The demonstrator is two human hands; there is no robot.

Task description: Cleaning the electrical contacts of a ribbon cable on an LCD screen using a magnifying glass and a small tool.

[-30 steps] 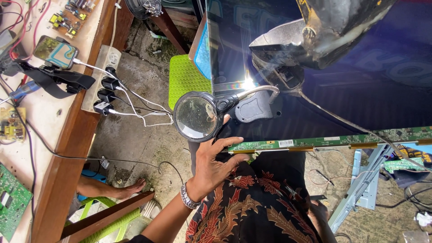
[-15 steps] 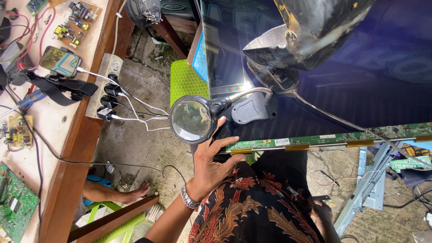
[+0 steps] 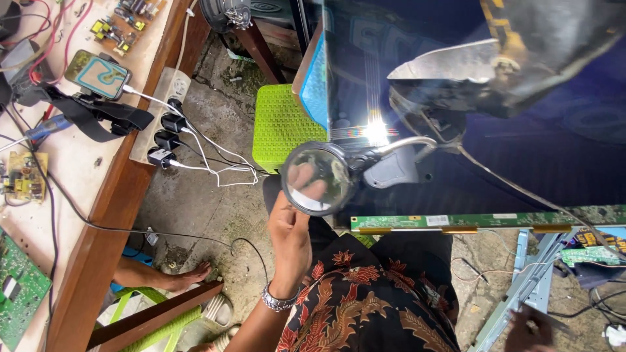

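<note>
Rough concrete floor point(image 3: 195, 202) underfoot, outdoor-looking repair corner. Wooden desk point(image 3: 98, 215) runs along our left, littered with circuit boards point(image 3: 19, 287), red and black wires, and a phone point(image 3: 98, 73) on charge. Power strip point(image 3: 163, 114) fixed at the desk edge, several black plugs in it, white cables trailing down.

Ahead of us a large flat screen panel point(image 3: 521, 163) stands on edge, dark and reflective, a bright glare spot near its lower middle. Long green driver board point(image 3: 456, 221) runs along its bottom edge, exposed, so the panel is already stripped of any frame there.

Our left hand point(image 3: 290, 234) is raised, fingers curled around the rim of a round magnifying lens point(image 3: 317, 178) on a bendy metal arm with a grey clamp body point(image 3: 394, 168). Fingertips show enlarged through the glass. Lens sits just at the left end of the green board, touching or nearly touching the panel's lower corner; we cannot tell which.

Our right hand point(image 3: 528, 329) is low at the bottom right, blurred; whether it holds anything we cannot tell.

Judging progress: lens is being positioned, inspection looks barely under way; no tool on the board, no repair visible.

Containers: green perforated plastic stool or crate point(image 3: 280, 124) behind the panel; contents not visible. A bare foot point(image 3: 182, 280) of another person shows under the desk.
</note>
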